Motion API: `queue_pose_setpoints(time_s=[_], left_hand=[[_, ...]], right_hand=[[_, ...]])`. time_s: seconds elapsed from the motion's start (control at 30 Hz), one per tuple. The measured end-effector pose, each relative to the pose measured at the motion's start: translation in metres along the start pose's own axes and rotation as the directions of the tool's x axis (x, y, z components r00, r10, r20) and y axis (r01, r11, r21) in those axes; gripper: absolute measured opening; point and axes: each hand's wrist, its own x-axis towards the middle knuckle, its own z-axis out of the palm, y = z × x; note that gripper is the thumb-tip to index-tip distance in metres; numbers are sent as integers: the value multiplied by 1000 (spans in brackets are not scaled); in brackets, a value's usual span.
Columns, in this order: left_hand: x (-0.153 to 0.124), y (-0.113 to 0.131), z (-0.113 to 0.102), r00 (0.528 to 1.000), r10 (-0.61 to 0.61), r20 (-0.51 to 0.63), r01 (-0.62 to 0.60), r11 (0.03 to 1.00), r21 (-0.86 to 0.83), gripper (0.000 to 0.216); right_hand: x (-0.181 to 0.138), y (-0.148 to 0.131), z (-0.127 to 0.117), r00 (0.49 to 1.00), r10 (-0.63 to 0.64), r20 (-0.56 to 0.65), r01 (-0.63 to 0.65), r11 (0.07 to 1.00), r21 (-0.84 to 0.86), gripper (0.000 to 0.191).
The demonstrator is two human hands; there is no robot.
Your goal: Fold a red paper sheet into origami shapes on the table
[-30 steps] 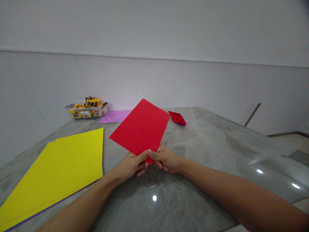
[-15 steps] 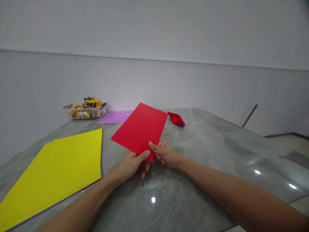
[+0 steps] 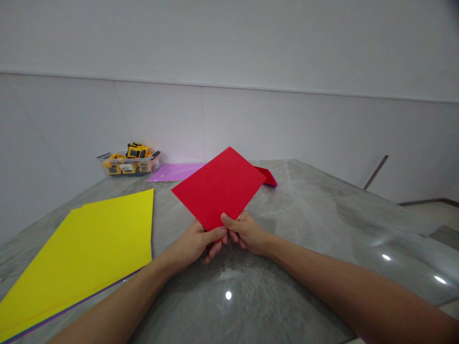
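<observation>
A flat red sheet of paper [image 3: 219, 187] is held up over the table, with one corner pointing toward me. Near that corner my left hand [image 3: 201, 242] pinches it, thumb on top and fingers beneath. Right beside it, my right hand [image 3: 247, 232] grips the same corner, its thumb also pressed on the face. The thumbs almost touch. Behind the sheet's right corner lies a smaller folded red piece [image 3: 269, 177] with a magenta edge, partly hidden. To the left of my hands rests a stack of large yellow sheets [image 3: 93, 243], with darker colours showing along its edge.
At the back left stands a clear plastic box [image 3: 129, 166] holding yellow toy vehicles [image 3: 138, 151]. A purple sheet [image 3: 175, 172] lies next to it by the wall. The grey marble-patterned table [image 3: 322, 224] reaches to the wall and drops off at the right.
The red sheet has turned clockwise, its far corner shifting right and now covering part of the folded red piece. Both hands keep their hold near the near corner.
</observation>
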Motion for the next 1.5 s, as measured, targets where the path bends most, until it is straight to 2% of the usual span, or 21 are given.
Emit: queue_pose_setpoints(time_s=[0.47, 0.77, 1.1, 1.5], left_hand=[[1, 3, 2, 1000, 3, -18, -2, 998, 59, 33], [1, 3, 3, 997, -71, -30, 69, 997, -44, 21], [1, 4, 5, 994, -49, -94, 45, 998, -42, 16], [3, 0, 3, 999, -38, 31, 44, 980, -193, 14]], right_hand=[[-1, -4, 1, 1000, 18, 18, -18, 1000, -18, 60], [0, 0, 0, 998, 20, -55, -20, 1000, -13, 65], [0, -1, 1, 996, 47, -76, -49, 998, -32, 67], [0, 2, 0, 995, 17, -96, -19, 1000, -20, 69]])
